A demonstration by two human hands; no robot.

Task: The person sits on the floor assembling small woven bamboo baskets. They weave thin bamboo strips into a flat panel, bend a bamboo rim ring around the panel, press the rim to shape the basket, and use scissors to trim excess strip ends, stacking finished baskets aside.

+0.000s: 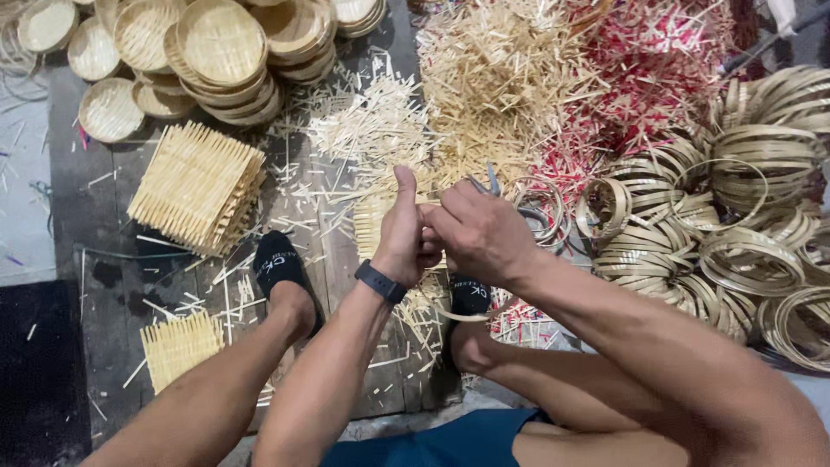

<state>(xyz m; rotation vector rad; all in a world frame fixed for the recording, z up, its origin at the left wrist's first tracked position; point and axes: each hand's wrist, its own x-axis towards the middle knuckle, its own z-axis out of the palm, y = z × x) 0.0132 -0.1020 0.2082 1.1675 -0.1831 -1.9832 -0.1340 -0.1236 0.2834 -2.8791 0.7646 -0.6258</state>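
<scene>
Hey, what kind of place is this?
Likely a bamboo basket-weaving workshop, worked from the floor. Stacked woven trays, a heap of bamboo rings and piles of cut sticks surround the hands, left and right.

— What occupies the hands? 
— The left hand (405, 232), thumb raised, and the right hand (474, 232) meet over a small woven bamboo mat (373, 223); grey scissors (491, 183) poke out above the right hand.

— And around them? 
— Stacked round woven trays (223, 54) at top left, square woven mats (197, 185) beside them, bamboo rings (743, 216) heaped at right, loose sticks (493, 78) beyond.
</scene>
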